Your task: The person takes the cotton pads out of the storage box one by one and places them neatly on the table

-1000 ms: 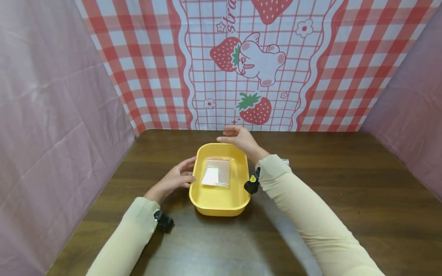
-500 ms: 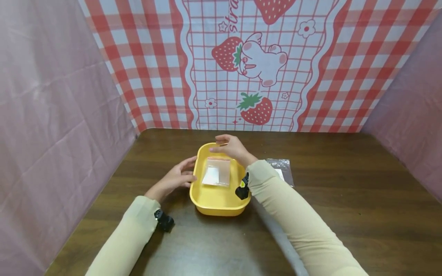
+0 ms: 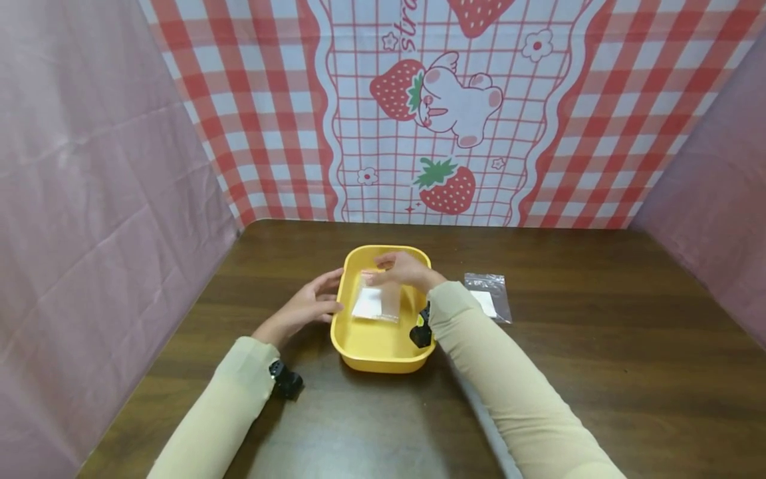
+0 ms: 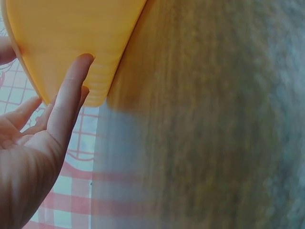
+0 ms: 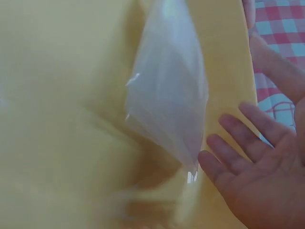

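In the head view a yellow plastic basin stands on the wooden table. Inside it lies a clear zip-lock bag with a white card or paper in it. My left hand rests at the basin's left side, fingers extended along the outer wall; the left wrist view has one fingertip against the yellow side. Reaching over the basin's far part, my right hand is above the bag's top edge. In the right wrist view its spread fingers are beside the bag, a fingertip close to the bag's corner.
Another clear bag with a white piece lies on the table to the right of the basin. A red-and-white checked strawberry cloth hangs behind the table, and pink cloth hangs at both sides.
My right hand has come from beyond the basin's far rim back and down into it, over the bag. The bag on the right is now uncovered by the sleeve. The left hand stays put.
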